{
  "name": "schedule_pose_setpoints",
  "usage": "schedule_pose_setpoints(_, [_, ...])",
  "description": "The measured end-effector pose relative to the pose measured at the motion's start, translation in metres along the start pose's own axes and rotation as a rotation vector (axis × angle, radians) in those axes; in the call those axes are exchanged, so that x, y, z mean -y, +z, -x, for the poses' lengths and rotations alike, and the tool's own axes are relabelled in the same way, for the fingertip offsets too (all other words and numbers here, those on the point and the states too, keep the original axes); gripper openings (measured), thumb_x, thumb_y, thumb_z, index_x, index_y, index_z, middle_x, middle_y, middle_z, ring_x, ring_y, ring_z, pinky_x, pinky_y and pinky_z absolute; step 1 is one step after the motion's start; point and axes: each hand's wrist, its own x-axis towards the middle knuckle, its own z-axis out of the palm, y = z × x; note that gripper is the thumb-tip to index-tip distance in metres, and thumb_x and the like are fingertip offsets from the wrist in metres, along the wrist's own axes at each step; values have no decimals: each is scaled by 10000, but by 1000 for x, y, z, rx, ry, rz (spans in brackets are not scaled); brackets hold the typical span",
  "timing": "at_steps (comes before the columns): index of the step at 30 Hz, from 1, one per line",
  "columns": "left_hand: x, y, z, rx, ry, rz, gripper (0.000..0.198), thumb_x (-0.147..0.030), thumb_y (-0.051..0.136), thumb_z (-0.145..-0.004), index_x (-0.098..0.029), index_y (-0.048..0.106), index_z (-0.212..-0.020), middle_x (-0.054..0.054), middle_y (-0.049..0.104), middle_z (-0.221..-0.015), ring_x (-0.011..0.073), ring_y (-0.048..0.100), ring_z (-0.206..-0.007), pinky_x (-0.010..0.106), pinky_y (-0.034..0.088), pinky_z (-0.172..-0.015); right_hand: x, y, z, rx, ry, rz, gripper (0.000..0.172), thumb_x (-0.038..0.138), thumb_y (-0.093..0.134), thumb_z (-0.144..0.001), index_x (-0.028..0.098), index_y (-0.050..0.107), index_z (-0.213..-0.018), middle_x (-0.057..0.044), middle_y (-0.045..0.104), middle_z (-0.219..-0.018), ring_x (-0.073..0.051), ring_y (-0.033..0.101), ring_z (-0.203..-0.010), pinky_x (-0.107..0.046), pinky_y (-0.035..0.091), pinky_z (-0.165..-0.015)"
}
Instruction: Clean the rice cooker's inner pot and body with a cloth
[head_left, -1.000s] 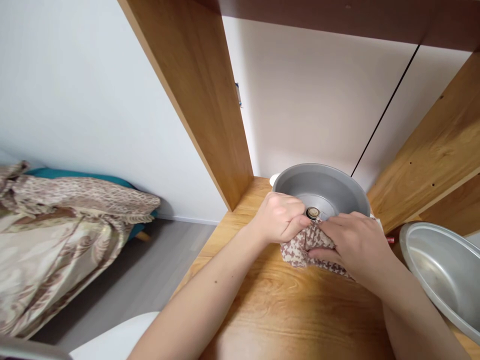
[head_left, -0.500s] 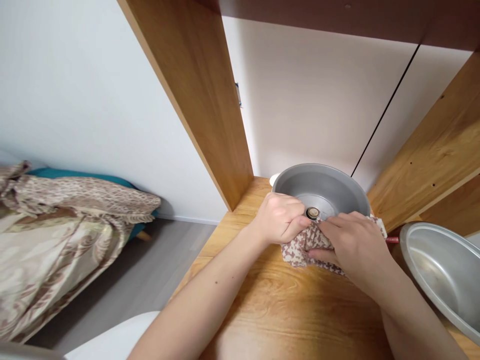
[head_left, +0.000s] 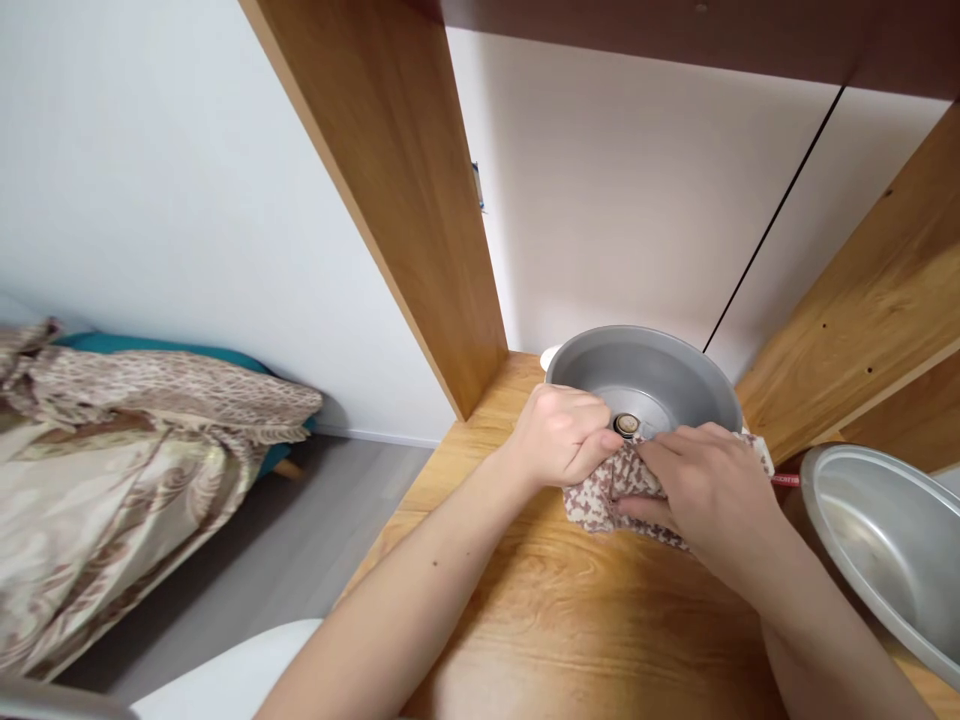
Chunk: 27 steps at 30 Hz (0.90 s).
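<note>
A round grey rice cooker body (head_left: pixel 660 360) stands on the wooden table, with a small round sensor (head_left: pixel 626 425) at the centre of its floor. My left hand (head_left: pixel 566 432) is closed on its near left rim, thumb against a patterned cloth. Brown-and-cream digital camouflage covers this cloth (head_left: pixel 596 500), which hangs bunched over the near rim. My right hand (head_left: pixel 712 490) grips the cloth at that rim, thumb outside and fingers over the edge. Part of the cloth and the cooker's front are hidden by my hands.
A silver metal pot (head_left: pixel 885 540) lies at the right, its opening facing me. Wooden panels (head_left: pixel 390 200) stand left and right of the table (head_left: pixel 600 640). At the far left is a bed with a patterned cover (head_left: pixel 112 480). A white seat edge (head_left: pixel 232 670) shows below.
The view has shifted very slightly. Both hands, the cloth and the rice cooker look almost the same.
</note>
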Motion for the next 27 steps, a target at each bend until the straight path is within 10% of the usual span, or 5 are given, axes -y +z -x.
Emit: schedule_pose_setpoints(27, [2,-1,1,19,-1,10,567,-431,211,-1106,-238,282,-578,-34,363,-461,127,337,-440,297,249,-463,-16,-18,3,158,46,-111,457,619,681,-922,213,607,-726,13,634,-657,-168,555,-615,-299,256,-617])
